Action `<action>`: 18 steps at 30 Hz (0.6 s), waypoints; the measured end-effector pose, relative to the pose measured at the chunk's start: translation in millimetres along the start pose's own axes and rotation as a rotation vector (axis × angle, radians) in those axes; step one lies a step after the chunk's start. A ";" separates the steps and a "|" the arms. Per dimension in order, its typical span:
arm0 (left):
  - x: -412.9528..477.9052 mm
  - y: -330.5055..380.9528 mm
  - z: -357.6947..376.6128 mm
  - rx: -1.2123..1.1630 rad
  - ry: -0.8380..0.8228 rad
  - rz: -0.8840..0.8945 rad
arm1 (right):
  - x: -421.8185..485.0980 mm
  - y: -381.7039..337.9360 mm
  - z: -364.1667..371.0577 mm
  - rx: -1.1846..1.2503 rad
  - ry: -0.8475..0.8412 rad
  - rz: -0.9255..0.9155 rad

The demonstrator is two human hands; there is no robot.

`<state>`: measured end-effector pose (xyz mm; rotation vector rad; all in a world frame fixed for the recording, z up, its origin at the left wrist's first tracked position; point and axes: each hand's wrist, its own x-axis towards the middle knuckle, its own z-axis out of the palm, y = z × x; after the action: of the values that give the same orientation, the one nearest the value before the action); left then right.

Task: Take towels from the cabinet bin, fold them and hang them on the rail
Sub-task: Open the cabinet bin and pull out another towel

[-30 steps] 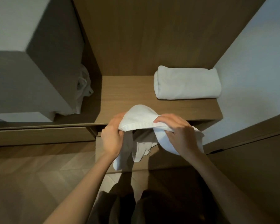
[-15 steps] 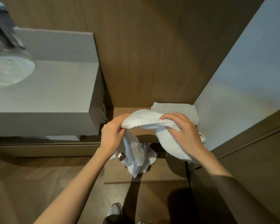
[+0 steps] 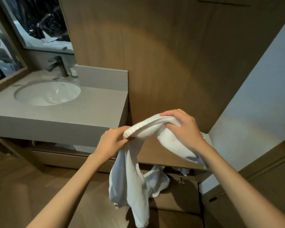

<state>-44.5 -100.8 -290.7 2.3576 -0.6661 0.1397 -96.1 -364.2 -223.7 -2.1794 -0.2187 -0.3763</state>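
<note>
A white towel [image 3: 132, 178] hangs in the air in front of me, bunched along its top edge. My left hand [image 3: 112, 142] pinches that hemmed edge at its left end. My right hand [image 3: 184, 129] grips the same edge further right, fingers curled over the cloth. Most of the towel droops below my hands in loose folds. Under it, more white cloth [image 3: 156, 181] spills out of the wooden cabinet bin [image 3: 176, 196]. No rail shows in this view.
A grey vanity counter [image 3: 82, 116] with a round white basin [image 3: 48, 92] and a tap [image 3: 59, 65] stands at the left, a mirror above it. A wooden wall panel [image 3: 155, 55] is straight ahead, a pale wall [image 3: 262, 104] at the right, wooden floor below.
My view has risen from the low shelf to the vanity and basin. Both hands have lifted the towel with it, and more of the cloth now hangs free below them.
</note>
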 end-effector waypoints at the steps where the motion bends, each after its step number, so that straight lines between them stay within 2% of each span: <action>1: -2.7 -5.8 -9.1 -0.040 -0.038 -0.009 | 4.5 -7.2 7.2 0.000 -0.015 -0.011; 5: -15.9 -40.3 -41.9 -0.120 -0.266 -0.012 | 24.2 -32.6 43.9 0.026 -0.153 -0.003; 7: -23.3 -65.0 -57.1 -0.112 -0.242 -0.043 | 33.0 -40.7 66.2 0.032 -0.218 0.040; 9: -27.4 -89.6 -78.1 -0.121 -0.139 -0.100 | 41.1 -44.5 89.2 0.021 -0.280 0.073; 14: -27.4 -130.0 -126.8 -0.046 -0.075 -0.118 | 44.1 -48.4 154.6 -0.354 -0.638 0.103; 16: -24.0 -139.2 -139.6 -0.052 -0.069 -0.108 | 46.3 -50.8 175.6 -0.379 -0.566 0.129; 18: -18.1 -148.2 -151.6 -0.048 -0.072 -0.103 | 52.2 -53.0 189.4 -0.333 -0.369 0.115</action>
<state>25.1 98.7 -265.7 2.3545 -0.5740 -0.0069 -26.7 -179.1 -272.0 -2.5673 -0.2452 0.0656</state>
